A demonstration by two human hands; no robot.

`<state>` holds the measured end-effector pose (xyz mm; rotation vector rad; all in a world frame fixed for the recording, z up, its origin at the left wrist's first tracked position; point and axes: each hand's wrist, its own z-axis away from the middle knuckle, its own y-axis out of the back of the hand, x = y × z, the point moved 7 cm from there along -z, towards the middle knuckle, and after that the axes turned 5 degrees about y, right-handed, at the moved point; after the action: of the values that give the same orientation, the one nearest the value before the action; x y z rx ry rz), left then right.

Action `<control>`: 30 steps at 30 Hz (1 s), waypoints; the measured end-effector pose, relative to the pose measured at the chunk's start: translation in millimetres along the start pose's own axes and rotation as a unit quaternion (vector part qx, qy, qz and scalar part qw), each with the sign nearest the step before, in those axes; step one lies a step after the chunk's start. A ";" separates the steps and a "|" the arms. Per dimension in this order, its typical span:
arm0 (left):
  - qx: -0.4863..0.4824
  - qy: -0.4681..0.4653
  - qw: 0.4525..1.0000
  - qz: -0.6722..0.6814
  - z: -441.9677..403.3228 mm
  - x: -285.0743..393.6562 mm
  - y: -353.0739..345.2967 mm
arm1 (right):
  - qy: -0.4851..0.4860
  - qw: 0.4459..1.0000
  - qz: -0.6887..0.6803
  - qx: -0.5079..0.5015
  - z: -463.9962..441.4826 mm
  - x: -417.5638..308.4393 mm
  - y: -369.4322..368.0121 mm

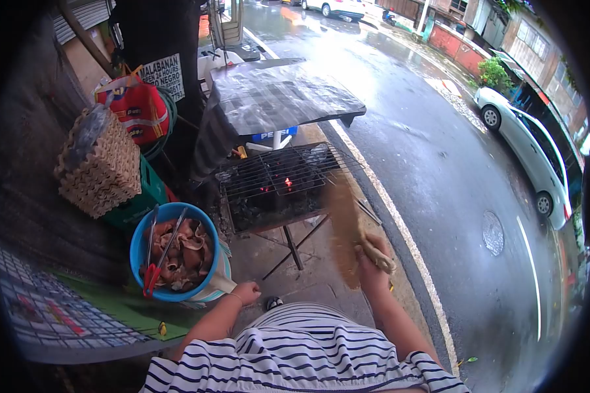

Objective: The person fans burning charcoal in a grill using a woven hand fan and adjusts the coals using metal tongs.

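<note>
My right hand (pixel 375 265) is wrapped round the handle of a woven hand fan (pixel 345 226), blurred by motion. The fan stands at the right front corner of a charcoal grill (pixel 269 203). Embers glow red under the grill's wire grate. My left hand (pixel 246 293) hangs low with its fingers curled in, and I see nothing in it. Close to its left is a blue basin (pixel 137 245) full of raw-looking brownish meat pieces (pixel 189 252). Metal tongs with red grips (pixel 152 278) lean in the basin.
Behind the grill stands a table under a dark cover (pixel 282 95). Stacked egg trays (pixel 101 164) rest on a green crate (pixel 147 193) at left, beside a red bag (pixel 137 111). A wet road (pixel 439 183) runs along the right, with a parked white car (pixel 528 150).
</note>
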<state>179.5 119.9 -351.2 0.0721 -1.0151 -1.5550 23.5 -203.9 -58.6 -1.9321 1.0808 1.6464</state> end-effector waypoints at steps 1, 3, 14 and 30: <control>-0.002 -0.003 0.999 -0.039 -7.2 -4.1 3.1 | 0.011 0.998 -0.006 -0.059 1.8 -7.9 -8.4; 0.009 0.015 0.998 -0.068 -4.8 -17.6 6.9 | 0.030 0.982 -0.022 -0.185 18.9 -38.3 -23.1; 0.079 0.172 0.978 0.090 52.7 -72.8 -30.7 | 0.175 0.824 -0.227 -0.489 8.4 -102.5 -15.5; 0.053 0.229 0.956 0.178 118.5 -3.0 -154.5 | -0.128 0.845 -0.329 -0.401 -3.8 -4.8 -0.1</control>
<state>-6.5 172.1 -376.1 0.2951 -0.6948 -1.0851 26.0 -205.2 -53.2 -2.0623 -0.4659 1.9651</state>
